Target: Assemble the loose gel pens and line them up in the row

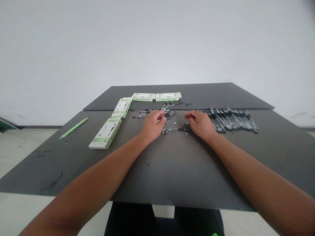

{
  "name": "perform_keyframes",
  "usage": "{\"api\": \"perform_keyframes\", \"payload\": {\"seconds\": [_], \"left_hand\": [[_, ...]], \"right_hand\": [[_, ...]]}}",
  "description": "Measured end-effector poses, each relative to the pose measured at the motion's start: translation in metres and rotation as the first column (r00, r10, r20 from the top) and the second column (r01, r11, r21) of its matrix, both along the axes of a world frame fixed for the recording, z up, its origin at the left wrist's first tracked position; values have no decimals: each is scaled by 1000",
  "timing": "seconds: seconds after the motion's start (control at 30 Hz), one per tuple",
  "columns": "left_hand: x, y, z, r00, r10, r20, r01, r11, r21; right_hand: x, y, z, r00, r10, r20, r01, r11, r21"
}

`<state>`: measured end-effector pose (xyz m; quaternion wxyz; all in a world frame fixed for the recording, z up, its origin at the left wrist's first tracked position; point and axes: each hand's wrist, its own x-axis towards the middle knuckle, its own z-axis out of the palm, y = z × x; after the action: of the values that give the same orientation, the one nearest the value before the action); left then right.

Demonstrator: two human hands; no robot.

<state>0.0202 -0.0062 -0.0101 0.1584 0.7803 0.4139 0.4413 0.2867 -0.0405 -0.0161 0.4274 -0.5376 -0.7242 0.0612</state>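
My left hand [154, 125] is over the loose pen parts [169, 113] in the middle of the table, its fingers curled toward the thumb. What it grips, if anything, is too small to make out. Across from it, my right hand [201, 124] is closed beside the row of pens [231, 119], its fingertips bent inward and their contents hidden. Between the hands lies a clear pen barrel [176, 129] with a dark section. Small pale tips [186, 133] are scattered around it.
Several green-and-white pen boxes [105, 132] form a bent line at the left and back. A green pen [73, 127] lies at the far left. The grey table [172, 177] has a seam across it toward the back, before a white wall [157, 42].
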Motion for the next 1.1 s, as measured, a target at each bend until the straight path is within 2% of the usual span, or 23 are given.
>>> {"api": "perform_keyframes", "payload": {"seconds": [0.2,0.33,0.47,0.57,0.8,1.1], "left_hand": [[-1,1,0,999,23,-27,-24,1000,-1],[-2,3,-2,999,31,-42,-31,999,8],[-5,4,-1,998,43,-37,-43,999,11],[-6,4,-1,998,50,-33,-50,999,8],[-5,0,0,997,-22,-69,23,1000,12],[-4,-7,7,930,-236,-281,259,965,47]], "right_hand": [[0,1,1,998,48,30,-48,999,23],[-1,-1,7,953,250,169,-261,964,48],[-4,-4,11,861,366,353,-360,929,-87],[-5,-3,11,826,416,381,-387,909,-153],[-7,-2,10,825,423,375,-395,906,-154],[-12,-4,10,873,361,328,-341,933,-118]]}}
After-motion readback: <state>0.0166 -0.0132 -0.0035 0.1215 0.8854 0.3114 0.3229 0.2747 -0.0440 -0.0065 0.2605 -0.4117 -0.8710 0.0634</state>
